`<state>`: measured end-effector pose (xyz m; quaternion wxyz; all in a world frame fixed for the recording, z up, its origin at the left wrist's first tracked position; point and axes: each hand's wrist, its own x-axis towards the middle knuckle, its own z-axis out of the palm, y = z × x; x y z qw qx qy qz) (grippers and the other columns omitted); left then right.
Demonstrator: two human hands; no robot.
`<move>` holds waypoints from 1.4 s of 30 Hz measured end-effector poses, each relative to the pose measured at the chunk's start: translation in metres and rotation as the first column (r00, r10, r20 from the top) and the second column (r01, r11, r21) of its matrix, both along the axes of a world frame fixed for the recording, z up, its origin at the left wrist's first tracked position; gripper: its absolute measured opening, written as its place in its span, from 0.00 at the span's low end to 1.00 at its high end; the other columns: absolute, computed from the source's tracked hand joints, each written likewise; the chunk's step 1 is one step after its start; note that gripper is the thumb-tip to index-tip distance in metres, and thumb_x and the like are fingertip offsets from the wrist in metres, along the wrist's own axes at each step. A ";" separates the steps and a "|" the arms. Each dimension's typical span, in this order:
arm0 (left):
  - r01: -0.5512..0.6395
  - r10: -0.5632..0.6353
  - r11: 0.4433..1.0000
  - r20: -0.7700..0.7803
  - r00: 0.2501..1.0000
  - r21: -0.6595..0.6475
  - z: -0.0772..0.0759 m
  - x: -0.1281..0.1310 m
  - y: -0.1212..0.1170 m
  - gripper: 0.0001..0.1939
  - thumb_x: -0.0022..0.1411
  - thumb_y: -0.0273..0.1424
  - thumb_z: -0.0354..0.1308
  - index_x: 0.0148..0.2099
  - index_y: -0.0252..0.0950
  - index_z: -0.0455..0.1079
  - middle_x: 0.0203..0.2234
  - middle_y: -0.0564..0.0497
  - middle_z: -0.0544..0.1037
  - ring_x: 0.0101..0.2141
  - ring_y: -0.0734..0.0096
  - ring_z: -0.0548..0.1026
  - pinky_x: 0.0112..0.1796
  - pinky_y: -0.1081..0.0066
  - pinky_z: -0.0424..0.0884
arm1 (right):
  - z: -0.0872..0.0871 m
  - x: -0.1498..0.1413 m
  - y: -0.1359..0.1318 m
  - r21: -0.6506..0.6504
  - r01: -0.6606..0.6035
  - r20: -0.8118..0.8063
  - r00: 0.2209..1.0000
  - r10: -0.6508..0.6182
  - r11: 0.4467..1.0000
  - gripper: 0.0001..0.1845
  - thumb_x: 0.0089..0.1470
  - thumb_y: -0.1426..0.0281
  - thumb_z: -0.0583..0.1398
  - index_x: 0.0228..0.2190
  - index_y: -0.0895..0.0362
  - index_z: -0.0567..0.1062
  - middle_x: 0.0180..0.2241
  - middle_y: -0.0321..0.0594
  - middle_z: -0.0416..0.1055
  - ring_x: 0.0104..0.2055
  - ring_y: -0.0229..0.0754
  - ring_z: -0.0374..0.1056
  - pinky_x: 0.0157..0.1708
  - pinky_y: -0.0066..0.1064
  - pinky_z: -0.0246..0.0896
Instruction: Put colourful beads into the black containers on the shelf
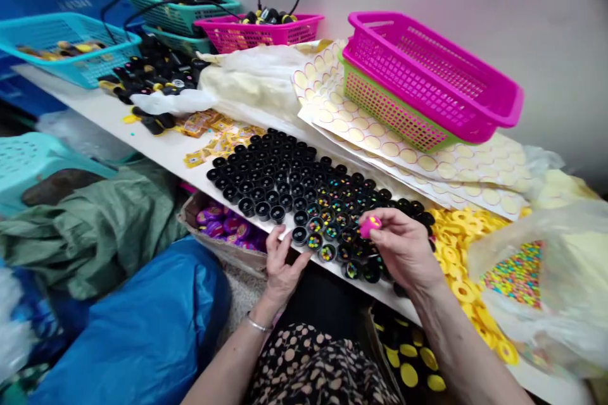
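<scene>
My right hand (399, 243) pinches a small pink cup (367, 228) with a few coloured candies in it, held above the black cups. Rows of small round black cups (270, 171) cover the middle of the table. Many cups toward the right hold colourful candy beads (314, 240); those at the left show dark insides. My left hand (284, 266) rests at the table's front edge, fingers spread, its fingertips beside the nearest cups and holding nothing. To the right, a clear plastic bag (560, 291) contains a heap of coloured candies (517, 273).
Yellow plastic rings (456, 253) lie right of the cups. A pink basket (427, 76) sits on a green one over sticker sheets (327, 101). Below the edge are a box of purple packets (228, 228) and yellow discs (408, 374). A blue bag (142, 323) lies at left.
</scene>
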<state>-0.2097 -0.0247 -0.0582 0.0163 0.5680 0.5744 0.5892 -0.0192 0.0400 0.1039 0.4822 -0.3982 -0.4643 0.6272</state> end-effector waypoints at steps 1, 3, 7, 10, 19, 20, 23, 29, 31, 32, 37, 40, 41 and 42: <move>-0.004 0.004 1.000 0.008 1.000 -0.013 -0.001 -0.001 0.001 0.27 0.53 0.30 0.64 0.55 0.39 0.63 0.52 0.43 0.62 0.53 0.62 0.65 0.51 0.60 0.66 | 0.002 -0.002 0.004 0.005 0.020 -0.029 0.999 -0.020 1.000 0.11 0.38 0.72 0.69 0.29 0.55 0.77 0.31 0.37 0.75 0.30 0.35 0.67 0.32 0.29 0.65; -0.008 0.008 1.000 0.016 1.000 -0.007 -0.001 -0.002 0.003 0.27 0.53 0.29 0.64 0.55 0.40 0.64 0.52 0.43 0.63 0.53 0.62 0.65 0.52 0.60 0.65 | 0.007 0.006 0.009 0.031 0.094 -0.055 0.994 -0.092 0.995 0.11 0.37 0.72 0.69 0.28 0.55 0.77 0.31 0.36 0.74 0.30 0.35 0.66 0.31 0.28 0.64; -0.013 0.015 0.996 -0.019 1.000 0.092 -0.002 -0.003 0.013 0.30 0.49 0.25 0.66 0.55 0.40 0.65 0.52 0.43 0.64 0.51 0.64 0.67 0.51 0.64 0.65 | 0.009 0.065 0.008 0.115 0.333 -0.002 0.942 -0.335 0.936 0.12 0.37 0.72 0.69 0.29 0.55 0.77 0.31 0.36 0.74 0.31 0.35 0.67 0.33 0.29 0.65; -0.019 0.028 0.988 -0.054 0.998 0.156 -0.002 -0.003 0.020 0.32 0.46 0.25 0.68 0.55 0.39 0.66 0.51 0.42 0.67 0.50 0.61 0.68 0.50 0.62 0.66 | -0.001 0.131 0.001 0.098 0.561 0.005 0.826 -0.564 0.822 0.14 0.34 0.71 0.70 0.28 0.54 0.76 0.29 0.34 0.74 0.29 0.35 0.68 0.31 0.29 0.65; -0.020 0.029 0.988 -0.056 0.998 0.152 0.003 0.000 0.021 0.29 0.47 0.27 0.68 0.53 0.37 0.68 0.51 0.40 0.67 0.51 0.57 0.67 0.50 0.57 0.66 | -0.029 0.199 -0.016 0.004 0.773 0.001 0.634 -0.773 0.634 0.17 0.28 0.72 0.72 0.25 0.58 0.75 0.22 0.32 0.72 0.21 0.32 0.65 0.22 0.26 0.61; -0.028 0.036 0.988 -0.052 0.998 0.153 0.004 0.000 0.022 0.29 0.47 0.27 0.68 0.53 0.37 0.68 0.51 0.41 0.67 0.51 0.57 0.68 0.50 0.57 0.66 | -0.030 0.194 -0.016 0.021 0.778 0.002 0.629 -0.778 0.629 0.17 0.28 0.73 0.72 0.26 0.58 0.75 0.23 0.33 0.73 0.23 0.33 0.66 0.22 0.26 0.61; -0.035 0.042 0.988 -0.046 0.998 0.150 0.002 0.000 0.022 0.28 0.47 0.27 0.68 0.52 0.38 0.68 0.50 0.42 0.67 0.50 0.59 0.68 0.49 0.59 0.66 | -0.032 0.176 -0.015 0.100 0.779 0.016 0.620 -0.784 0.619 0.17 0.28 0.74 0.71 0.27 0.58 0.77 0.25 0.34 0.73 0.27 0.35 0.67 0.25 0.26 0.62; -0.039 0.039 0.999 -0.024 0.999 0.013 0.005 0.002 0.004 0.25 0.52 0.30 0.64 0.53 0.41 0.65 0.51 0.44 0.63 0.52 0.62 0.66 0.51 0.59 0.66 | -0.022 0.111 -0.018 0.183 0.586 0.063 0.794 -0.604 0.789 0.14 0.34 0.74 0.70 0.29 0.55 0.78 0.29 0.35 0.74 0.31 0.37 0.68 0.33 0.31 0.65; -0.019 0.019 0.999 -0.008 1.000 -0.043 0.007 0.003 -0.001 0.25 0.54 0.32 0.63 0.54 0.40 0.64 0.52 0.43 0.62 0.53 0.60 0.65 0.52 0.58 0.66 | -0.017 0.079 -0.018 0.181 0.451 0.097 0.876 -0.473 0.874 0.14 0.37 0.74 0.70 0.31 0.54 0.79 0.31 0.36 0.74 0.32 0.37 0.68 0.34 0.31 0.65; -0.008 0.007 0.998 -0.011 1.000 -0.068 0.008 0.003 -0.003 0.25 0.54 0.32 0.63 0.54 0.39 0.64 0.52 0.42 0.61 0.53 0.60 0.65 0.51 0.58 0.66 | -0.015 0.061 -0.017 0.190 0.360 0.126 0.914 -0.386 0.913 0.14 0.39 0.74 0.69 0.33 0.53 0.79 0.32 0.36 0.74 0.33 0.37 0.68 0.34 0.31 0.64; 0.006 -0.006 0.996 -0.001 1.000 -0.092 0.008 0.002 -0.008 0.25 0.55 0.34 0.63 0.54 0.37 0.64 0.52 0.42 0.61 0.53 0.59 0.64 0.52 0.58 0.67 | -0.011 -0.019 -0.002 0.365 -0.273 0.452 0.888 0.087 0.890 0.09 0.51 0.71 0.62 0.36 0.52 0.78 0.34 0.38 0.72 0.37 0.41 0.66 0.37 0.35 0.62; 0.025 -0.024 0.995 0.016 1.000 -0.093 0.006 0.002 -0.009 0.26 0.54 0.33 0.63 0.54 0.36 0.63 0.52 0.41 0.60 0.53 0.59 0.64 0.52 0.58 0.67 | -0.014 -0.046 0.012 0.443 -0.529 0.682 0.723 0.112 0.724 0.10 0.56 0.72 0.57 0.39 0.52 0.76 0.35 0.40 0.72 0.39 0.43 0.62 0.40 0.37 0.60; 0.030 -0.028 0.996 0.022 0.999 -0.088 0.005 0.002 -0.009 0.27 0.53 0.33 0.64 0.54 0.36 0.63 0.52 0.41 0.60 0.53 0.59 0.64 0.51 0.59 0.68 | -0.014 -0.051 0.016 0.438 -0.600 0.749 0.655 0.097 0.670 0.10 0.57 0.72 0.56 0.39 0.53 0.76 0.36 0.40 0.71 0.39 0.44 0.61 0.39 0.37 0.59; 0.034 -0.031 0.996 0.028 0.999 -0.081 0.004 0.002 -0.009 0.28 0.53 0.33 0.64 0.55 0.36 0.62 0.53 0.41 0.60 0.53 0.59 0.64 0.51 0.59 0.68 | -0.014 -0.055 0.018 0.420 -0.663 0.809 0.583 0.075 0.619 0.11 0.57 0.72 0.55 0.39 0.53 0.76 0.36 0.41 0.71 0.39 0.44 0.60 0.38 0.36 0.58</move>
